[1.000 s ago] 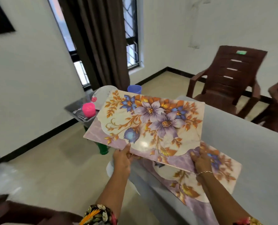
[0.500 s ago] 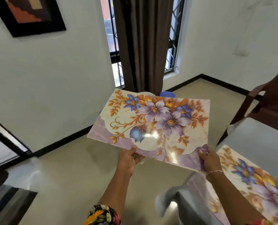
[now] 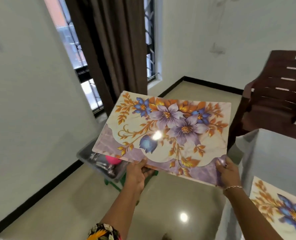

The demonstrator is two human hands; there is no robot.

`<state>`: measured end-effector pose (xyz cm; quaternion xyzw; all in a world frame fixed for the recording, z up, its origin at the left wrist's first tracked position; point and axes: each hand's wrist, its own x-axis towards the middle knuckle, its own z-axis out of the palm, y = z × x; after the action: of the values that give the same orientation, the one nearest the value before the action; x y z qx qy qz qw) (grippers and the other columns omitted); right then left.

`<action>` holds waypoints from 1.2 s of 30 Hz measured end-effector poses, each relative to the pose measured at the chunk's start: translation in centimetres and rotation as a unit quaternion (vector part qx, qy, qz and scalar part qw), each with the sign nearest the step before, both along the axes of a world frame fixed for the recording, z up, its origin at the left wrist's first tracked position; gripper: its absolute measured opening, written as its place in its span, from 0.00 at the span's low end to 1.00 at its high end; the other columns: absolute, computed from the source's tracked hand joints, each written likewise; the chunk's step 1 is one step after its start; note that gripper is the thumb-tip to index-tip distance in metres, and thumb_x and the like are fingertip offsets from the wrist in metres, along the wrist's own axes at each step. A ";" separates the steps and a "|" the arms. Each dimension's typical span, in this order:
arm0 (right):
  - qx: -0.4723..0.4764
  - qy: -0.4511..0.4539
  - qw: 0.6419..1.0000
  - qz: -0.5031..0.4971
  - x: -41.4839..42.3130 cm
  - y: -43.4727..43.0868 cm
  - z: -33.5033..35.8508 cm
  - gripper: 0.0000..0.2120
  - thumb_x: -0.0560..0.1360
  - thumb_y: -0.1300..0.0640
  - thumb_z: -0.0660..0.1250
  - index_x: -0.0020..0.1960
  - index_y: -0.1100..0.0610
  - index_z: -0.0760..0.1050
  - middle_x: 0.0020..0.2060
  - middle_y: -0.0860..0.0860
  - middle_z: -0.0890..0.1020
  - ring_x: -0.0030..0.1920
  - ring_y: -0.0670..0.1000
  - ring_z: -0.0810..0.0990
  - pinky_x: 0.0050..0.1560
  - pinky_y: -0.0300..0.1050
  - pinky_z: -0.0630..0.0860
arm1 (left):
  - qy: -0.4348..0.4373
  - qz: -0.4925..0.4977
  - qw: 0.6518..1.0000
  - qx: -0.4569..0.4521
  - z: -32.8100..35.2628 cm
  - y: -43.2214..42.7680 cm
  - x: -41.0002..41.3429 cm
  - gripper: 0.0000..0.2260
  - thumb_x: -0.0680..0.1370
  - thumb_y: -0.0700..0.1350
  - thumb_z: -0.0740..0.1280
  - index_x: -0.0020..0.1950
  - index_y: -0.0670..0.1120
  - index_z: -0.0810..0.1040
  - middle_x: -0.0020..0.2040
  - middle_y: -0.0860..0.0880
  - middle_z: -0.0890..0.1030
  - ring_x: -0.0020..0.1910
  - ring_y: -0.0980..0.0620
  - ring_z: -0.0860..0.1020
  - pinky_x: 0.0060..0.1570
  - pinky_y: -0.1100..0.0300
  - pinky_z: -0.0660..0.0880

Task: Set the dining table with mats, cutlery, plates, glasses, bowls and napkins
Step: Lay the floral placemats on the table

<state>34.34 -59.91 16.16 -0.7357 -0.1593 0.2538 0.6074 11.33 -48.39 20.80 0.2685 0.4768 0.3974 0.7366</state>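
Left grip: the left hand (image 3: 136,172) is closed on the near edge of the floral mat (image 3: 164,134), thumb on top and fingers curled under, at lower centre of the frame.
Right grip: the right hand (image 3: 227,172) pinches the mat's near right corner the same way, a thin bracelet (image 3: 233,187) at the wrist.
Why two hands: the mat looks thin and glossy; held at two points along one edge it stays flat and roughly level, picture side up, likely so it can be laid down without flipping.
Mat position: centre of the frame, in the air over the floor, left of the table (image 3: 273,153) and not touching it.
Second mat (image 3: 282,210): lies flat on the table at lower right, same pattern, one place apparently set.
Table: covered in a pale cloth, its corner at right.
Tray (image 3: 100,163): partly hidden under the held mat's left corner, on a green stand; it holds what looks like cutlery and a pink object, too blurred to name.
Chair (image 3: 275,94): dark brown, upper right, beyond the table.
Judged step: carrying this mat to another place.
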 end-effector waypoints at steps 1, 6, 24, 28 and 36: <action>0.005 0.002 1.000 -0.021 1.1 0.8 -0.4 0.09 0.79 0.61 0.57 0.58 0.62 0.70 0.51 0.56 0.74 0.54 0.59 0.73 0.53 0.48 0.71 | 0.008 -0.020 1.000 -0.001 -0.3 1.7 1.5 0.08 0.78 0.33 0.62 0.57 0.37 0.72 0.32 0.47 0.81 0.33 0.49 0.79 0.27 0.61 0.78; 0.000 0.004 0.993 -0.121 5.7 2.4 -0.5 0.07 0.78 0.63 0.59 0.55 0.64 0.71 0.51 0.60 0.76 0.52 0.60 0.74 0.57 0.53 0.72 | 0.023 -0.126 0.992 -0.003 -0.3 8.0 9.1 0.13 0.78 0.31 0.60 0.63 0.33 0.71 0.39 0.43 0.80 0.28 0.53 0.81 0.26 0.61 0.78; -0.010 0.001 0.886 -0.464 20.4 -2.6 -0.8 0.16 0.78 0.65 0.59 0.65 0.67 0.68 0.62 0.61 0.74 0.60 0.59 0.73 0.64 0.51 0.68 | 0.003 -0.485 0.875 -0.007 -1.8 12.8 39.4 0.06 0.78 0.33 0.61 0.52 0.37 0.75 0.32 0.47 0.83 0.35 0.49 0.81 0.30 0.59 0.79; -0.004 0.001 0.851 -0.525 25.5 -0.7 -1.0 0.19 0.79 0.64 0.59 0.69 0.66 0.66 0.64 0.60 0.72 0.64 0.63 0.70 0.64 0.52 0.67 | -0.027 -0.556 0.830 -0.015 -1.5 16.1 46.7 0.07 0.78 0.33 0.60 0.54 0.38 0.75 0.34 0.46 0.84 0.32 0.52 0.83 0.30 0.60 0.80; 0.000 0.039 0.786 -0.617 32.2 1.7 -0.7 0.14 0.79 0.60 0.58 0.63 0.64 0.70 0.60 0.58 0.75 0.61 0.62 0.73 0.64 0.55 0.69 | -0.007 -0.648 0.761 -0.007 -0.9 19.0 61.0 0.05 0.78 0.35 0.61 0.50 0.41 0.75 0.35 0.47 0.83 0.36 0.50 0.82 0.34 0.59 0.81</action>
<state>66.52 -58.18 15.45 -0.6664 0.3530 -0.1465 0.6402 72.29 -29.38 19.91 0.5055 0.1862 -0.1766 0.8238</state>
